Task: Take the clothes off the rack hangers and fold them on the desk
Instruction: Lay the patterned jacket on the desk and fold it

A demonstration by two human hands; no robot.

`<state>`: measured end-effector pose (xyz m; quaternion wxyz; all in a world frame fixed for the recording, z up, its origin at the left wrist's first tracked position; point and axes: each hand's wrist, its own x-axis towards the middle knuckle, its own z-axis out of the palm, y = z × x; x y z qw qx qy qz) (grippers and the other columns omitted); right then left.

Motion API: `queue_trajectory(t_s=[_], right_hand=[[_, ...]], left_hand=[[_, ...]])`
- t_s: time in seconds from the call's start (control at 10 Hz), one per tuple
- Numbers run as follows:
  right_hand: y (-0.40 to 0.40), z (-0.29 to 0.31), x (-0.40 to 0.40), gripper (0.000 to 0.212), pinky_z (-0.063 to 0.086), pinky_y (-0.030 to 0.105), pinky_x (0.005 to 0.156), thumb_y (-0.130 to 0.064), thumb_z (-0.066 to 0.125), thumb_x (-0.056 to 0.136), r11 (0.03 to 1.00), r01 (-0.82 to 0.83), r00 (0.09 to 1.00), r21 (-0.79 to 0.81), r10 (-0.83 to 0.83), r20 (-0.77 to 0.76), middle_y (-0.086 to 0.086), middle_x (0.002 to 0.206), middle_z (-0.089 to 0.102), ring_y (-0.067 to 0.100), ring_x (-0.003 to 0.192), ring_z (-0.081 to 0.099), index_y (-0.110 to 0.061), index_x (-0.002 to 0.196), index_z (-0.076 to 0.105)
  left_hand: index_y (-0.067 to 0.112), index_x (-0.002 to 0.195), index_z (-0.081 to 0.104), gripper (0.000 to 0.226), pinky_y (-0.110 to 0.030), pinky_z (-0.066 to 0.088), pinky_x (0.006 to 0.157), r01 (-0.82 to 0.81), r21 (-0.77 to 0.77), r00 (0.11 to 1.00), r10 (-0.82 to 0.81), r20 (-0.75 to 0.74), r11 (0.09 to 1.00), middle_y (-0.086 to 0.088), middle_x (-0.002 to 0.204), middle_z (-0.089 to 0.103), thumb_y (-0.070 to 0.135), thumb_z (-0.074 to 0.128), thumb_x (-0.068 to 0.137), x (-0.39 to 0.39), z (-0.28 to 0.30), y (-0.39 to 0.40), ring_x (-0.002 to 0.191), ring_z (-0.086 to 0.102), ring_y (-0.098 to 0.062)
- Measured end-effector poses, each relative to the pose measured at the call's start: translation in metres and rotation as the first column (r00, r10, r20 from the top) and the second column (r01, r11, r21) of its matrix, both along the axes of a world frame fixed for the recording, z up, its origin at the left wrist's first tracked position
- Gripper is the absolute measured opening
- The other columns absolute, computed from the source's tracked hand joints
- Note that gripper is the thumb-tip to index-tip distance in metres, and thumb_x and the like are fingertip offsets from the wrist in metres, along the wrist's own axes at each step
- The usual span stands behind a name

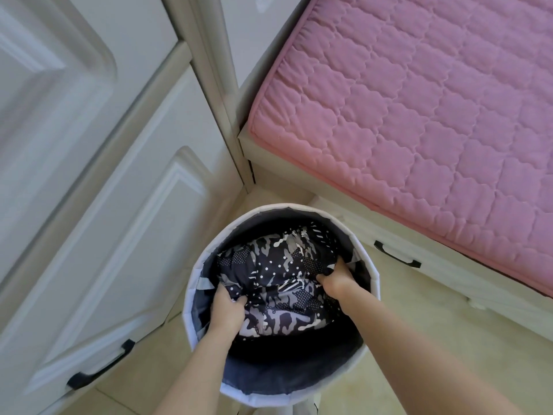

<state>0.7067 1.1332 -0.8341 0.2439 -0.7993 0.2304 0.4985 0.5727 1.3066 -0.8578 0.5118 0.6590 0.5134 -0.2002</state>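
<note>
Below, a tiled floor (419, 339) is carrying a round hamper (194, 283). Inside it, the left hand (226, 307) and right hand (336, 278) are each clenching an edge of the patterned dark garment (278, 283). Beyond are lying white cabinet doors (89, 175) and a pink quilted mattress (419, 115).

No legible text — anywhere.

Crumpled navy-and-grey patterned garment (278, 283) deep inside round basket (196, 283)
</note>
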Motion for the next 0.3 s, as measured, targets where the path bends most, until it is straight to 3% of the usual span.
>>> queue_trajectory(t_s=[0.1, 0.3], right_hand=[[-0.002, 0.007, -0.005, 0.073, 0.034, 0.033, 0.106, -0.021, 0.055, 0.097, 0.999, -0.035, 0.999, 0.000, 0.035, 0.037, 0.010, 0.152, 0.031, 0.030, 0.136, 0.036, -0.016, 0.154, 0.008], [-0.002, 0.044, -0.027, 0.051, 0.049, 0.037, 0.087, -0.023, 0.055, 0.095, 0.995, -0.095, 0.982, -0.036, 0.100, 0.159, 0.017, 0.120, 0.059, 0.034, 0.108, 0.059, -0.007, 0.137, 0.031]], left_hand=[[0.007, 0.137, 0.043, 0.053, -0.043, 0.045, 0.102, 0.036, 0.096, 0.998, -0.030, -0.059, 0.995, -0.013, 0.124, 0.061, 0.002, 0.062, 0.088, 0.000, 0.003, 0.000, 0.115, 0.057, -0.033], [0.007, 0.123, 0.045, 0.044, -0.036, 0.053, 0.075, 0.101, 0.059, 0.984, -0.091, -0.151, 0.993, -0.011, 0.102, 0.067, 0.016, 0.058, 0.082, -0.006, 0.042, 0.002, 0.086, 0.063, -0.027]])
